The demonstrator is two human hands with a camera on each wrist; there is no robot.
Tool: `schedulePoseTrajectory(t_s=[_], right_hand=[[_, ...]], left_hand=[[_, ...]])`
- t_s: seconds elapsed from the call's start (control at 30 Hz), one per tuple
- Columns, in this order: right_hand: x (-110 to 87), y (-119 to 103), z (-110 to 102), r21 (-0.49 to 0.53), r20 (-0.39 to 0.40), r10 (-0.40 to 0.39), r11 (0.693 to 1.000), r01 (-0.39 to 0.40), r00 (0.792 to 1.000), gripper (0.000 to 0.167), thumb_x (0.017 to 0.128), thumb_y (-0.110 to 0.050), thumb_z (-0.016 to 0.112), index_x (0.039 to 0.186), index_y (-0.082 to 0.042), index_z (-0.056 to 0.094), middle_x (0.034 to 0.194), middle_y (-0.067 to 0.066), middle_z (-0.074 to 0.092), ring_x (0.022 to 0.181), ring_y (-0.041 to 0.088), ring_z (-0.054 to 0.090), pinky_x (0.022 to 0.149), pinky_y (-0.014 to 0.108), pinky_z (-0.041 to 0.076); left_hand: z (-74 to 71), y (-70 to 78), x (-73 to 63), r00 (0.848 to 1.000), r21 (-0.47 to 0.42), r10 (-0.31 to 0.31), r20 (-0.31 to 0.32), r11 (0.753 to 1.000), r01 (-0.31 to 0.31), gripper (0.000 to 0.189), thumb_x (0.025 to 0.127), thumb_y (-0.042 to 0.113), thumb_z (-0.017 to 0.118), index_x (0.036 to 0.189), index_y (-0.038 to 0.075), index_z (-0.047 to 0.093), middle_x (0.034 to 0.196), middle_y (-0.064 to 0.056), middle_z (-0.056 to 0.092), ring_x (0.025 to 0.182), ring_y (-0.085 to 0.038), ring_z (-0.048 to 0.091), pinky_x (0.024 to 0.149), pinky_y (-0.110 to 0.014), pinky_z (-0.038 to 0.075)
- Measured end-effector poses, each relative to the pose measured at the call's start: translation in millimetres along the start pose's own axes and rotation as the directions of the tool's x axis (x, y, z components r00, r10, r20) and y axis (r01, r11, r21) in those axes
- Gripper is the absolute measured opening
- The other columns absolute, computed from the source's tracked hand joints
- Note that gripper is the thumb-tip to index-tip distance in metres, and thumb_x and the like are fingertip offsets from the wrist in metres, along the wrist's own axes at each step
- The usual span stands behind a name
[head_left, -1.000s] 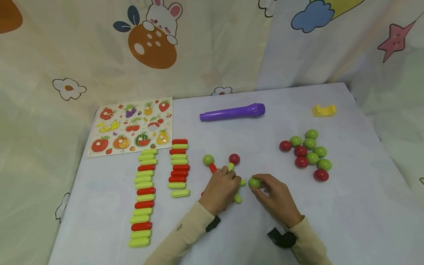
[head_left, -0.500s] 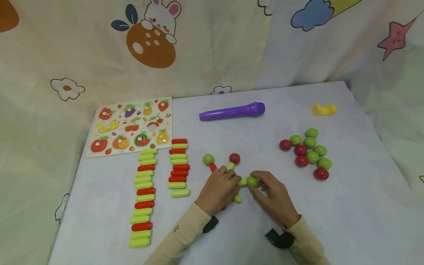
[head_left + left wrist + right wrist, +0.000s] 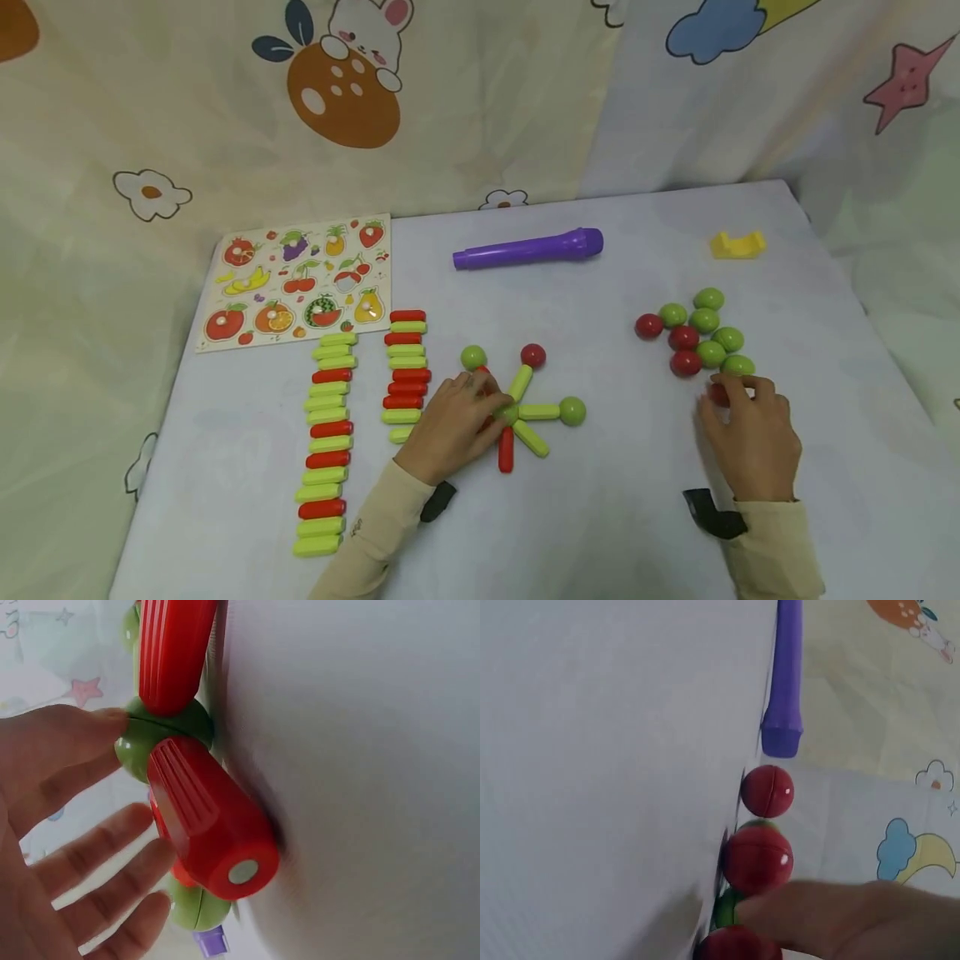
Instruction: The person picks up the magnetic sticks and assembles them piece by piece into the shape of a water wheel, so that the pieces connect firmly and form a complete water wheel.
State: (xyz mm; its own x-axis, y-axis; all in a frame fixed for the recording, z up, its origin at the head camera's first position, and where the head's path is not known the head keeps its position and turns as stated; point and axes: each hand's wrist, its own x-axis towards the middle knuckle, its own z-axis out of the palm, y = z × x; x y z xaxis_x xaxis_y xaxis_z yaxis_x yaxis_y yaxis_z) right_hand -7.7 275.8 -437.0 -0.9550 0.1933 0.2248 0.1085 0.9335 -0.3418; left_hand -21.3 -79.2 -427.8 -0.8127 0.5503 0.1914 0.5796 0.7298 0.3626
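Hands [image 3: 453, 423] [image 3: 757, 446] well apart, left pinching green ball [image 3: 136, 750], right pinching red ball [image 3: 718, 394]

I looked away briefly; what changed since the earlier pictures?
The right hand brought the green end ball left to its stick, let go and moved right to a red ball; grip unclear. The left hand shifted left, holding the hub ball. The purple microphone and fruit board stayed put.
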Motion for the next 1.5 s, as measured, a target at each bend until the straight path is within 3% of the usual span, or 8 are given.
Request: schedulePoseTrajectory(t_s=[0.23, 0.5, 0.63, 0.73, 0.87, 1.0, 1.23, 1.5], right_hand=[[-10.0, -16.1, 10.6, 0.157, 0.076, -0.118, 0.982, 0.105, 0.990, 0.032, 0.083, -0.009, 0.071, 0.113, 0.002, 0.063, 0.107, 0.025, 0.058, 0.093, 0.040, 0.056, 0.073, 0.056, 0.048], [-16.1, -50.7, 29.1, 0.364, 0.159, -0.297, 0.904, 0.224, 0.941, 0.037, 0.079, -0.008, 0.077, 0.114, -0.007, 0.063, 0.107, 0.008, 0.061, 0.089, 0.017, 0.058, 0.071, 0.027, 0.052], [-18.4, -66.0, 34.1, 0.427, 0.217, -0.344, 0.875, 0.228, 0.913, 0.041, 0.080, -0.007, 0.077, 0.117, -0.010, 0.062, 0.111, 0.006, 0.058, 0.096, 0.018, 0.059, 0.077, 0.038, 0.055], [-19.0, -71.5, 37.3, 0.460, 0.223, -0.369, 0.856, 0.237, 0.902, 0.043, 0.079, -0.006, 0.077, 0.119, -0.011, 0.061, 0.111, 0.003, 0.059, 0.094, 0.014, 0.059, 0.077, 0.035, 0.056], [-18.9, -73.7, 42.0, 0.489, 0.203, -0.376, 0.839, 0.239, 0.904, 0.046, 0.078, -0.006, 0.078, 0.120, -0.012, 0.061, 0.107, 0.000, 0.062, 0.084, 0.008, 0.057, 0.071, 0.026, 0.054], [-19.0, -73.8, 46.9, 0.525, 0.184, -0.373, 0.820, 0.230, 0.910, 0.048, 0.076, -0.004, 0.079, 0.120, -0.010, 0.060, 0.102, 0.000, 0.065, 0.077, 0.006, 0.056, 0.067, 0.022, 0.051], [-21.1, -77.3, 50.0, 0.550, 0.188, -0.353, 0.811, 0.200, 0.917, 0.047, 0.076, -0.004, 0.080, 0.118, -0.010, 0.060, 0.091, -0.002, 0.065, 0.072, 0.005, 0.055, 0.065, 0.022, 0.050], [-21.9, -81.4, 47.0, 0.577, 0.172, -0.325, 0.799, 0.172, 0.930, 0.044, 0.078, -0.003, 0.078, 0.117, -0.010, 0.059, 0.094, 0.000, 0.065, 0.071, 0.006, 0.055, 0.063, 0.021, 0.050]], left_hand=[[2.2, 2.8, 3.4, 1.000, -0.033, 0.018, 0.009, 0.999, -0.018, 0.028, 0.083, 0.022, 0.076, 0.108, 0.013, 0.071, 0.099, 0.003, 0.063, 0.090, -0.010, 0.054, 0.073, -0.024, 0.045], [11.7, 15.6, 10.0, 0.996, 0.186, -0.050, -0.079, 0.981, 0.064, 0.028, 0.081, 0.031, 0.077, 0.100, 0.011, 0.068, 0.085, 0.000, 0.060, 0.076, -0.014, 0.054, 0.068, -0.026, 0.044], [10.3, 24.9, 12.7, 0.993, 0.261, -0.066, -0.095, 0.961, 0.089, 0.030, 0.082, 0.037, 0.075, 0.094, 0.011, 0.066, 0.079, -0.001, 0.058, 0.072, -0.015, 0.049, 0.061, -0.025, 0.040], [7.3, 31.0, 17.4, 0.995, 0.263, -0.031, -0.090, 0.963, 0.054, 0.031, 0.083, 0.039, 0.074, 0.097, 0.012, 0.065, 0.085, -0.001, 0.061, 0.075, -0.016, 0.048, 0.062, -0.025, 0.040], [7.6, 36.8, 30.4, 0.997, 0.261, 0.077, -0.024, 0.963, -0.068, 0.026, 0.084, 0.030, 0.073, 0.103, 0.013, 0.067, 0.091, 0.000, 0.066, 0.076, -0.015, 0.050, 0.064, -0.023, 0.043], [13.8, 39.7, 42.4, 0.988, 0.326, 0.148, 0.051, 0.932, -0.156, 0.016, 0.083, 0.020, 0.074, 0.097, 0.014, 0.070, 0.086, 0.001, 0.067, 0.070, -0.013, 0.051, 0.061, -0.020, 0.043], [21.3, 41.5, 47.7, 0.992, 0.413, 0.099, 0.074, 0.903, -0.121, 0.009, 0.080, 0.017, 0.075, 0.087, 0.013, 0.071, 0.080, -0.001, 0.066, 0.065, -0.014, 0.052, 0.056, -0.023, 0.043], [22.9, 36.8, 45.2, 0.989, 0.362, 0.146, 0.015, 0.921, -0.141, 0.010, 0.080, 0.018, 0.072, 0.088, 0.013, 0.070, 0.083, 0.000, 0.066, 0.066, -0.013, 0.053, 0.057, -0.021, 0.043]])
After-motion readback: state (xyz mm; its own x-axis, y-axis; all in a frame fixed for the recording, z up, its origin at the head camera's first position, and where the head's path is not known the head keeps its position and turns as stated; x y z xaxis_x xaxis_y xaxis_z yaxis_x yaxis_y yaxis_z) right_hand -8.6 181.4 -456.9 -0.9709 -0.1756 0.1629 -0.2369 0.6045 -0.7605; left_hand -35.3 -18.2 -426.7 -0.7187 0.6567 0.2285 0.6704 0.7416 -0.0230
